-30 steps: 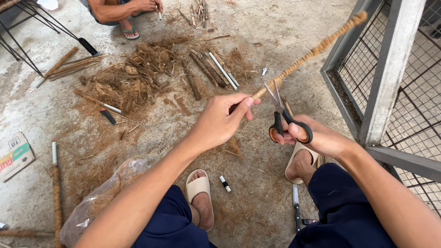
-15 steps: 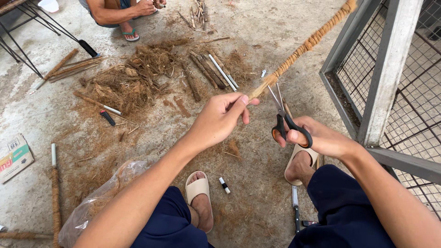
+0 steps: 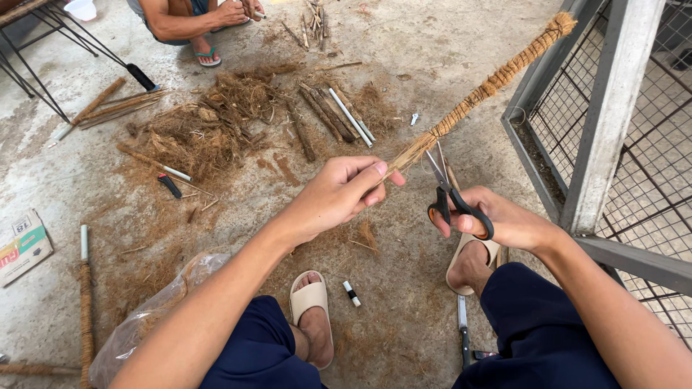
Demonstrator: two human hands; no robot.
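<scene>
My left hand (image 3: 339, 194) pinches the lower end of a long stick wrapped in brown coconut fibre (image 3: 497, 79), which rises toward the upper right. Loose fibre frays out just above my fingers. My right hand (image 3: 497, 220) grips black-and-orange scissors (image 3: 450, 198), blades pointing up and slightly apart at the frayed fibre below the wrapped part.
A heap of coconut fibre (image 3: 209, 130) and several sticks (image 3: 331, 115) lie on the concrete floor ahead. Another person (image 3: 194, 18) squats at the top. A metal mesh frame (image 3: 613, 137) stands at right. A clear plastic bag (image 3: 144, 317), a small box (image 3: 25, 245) and a wrapped stick (image 3: 85, 302) lie at left.
The wrapped stick has tilted a little more upright and shifted right. The scissors have risen closer to the frayed fibre. My left hand keeps its pinch.
</scene>
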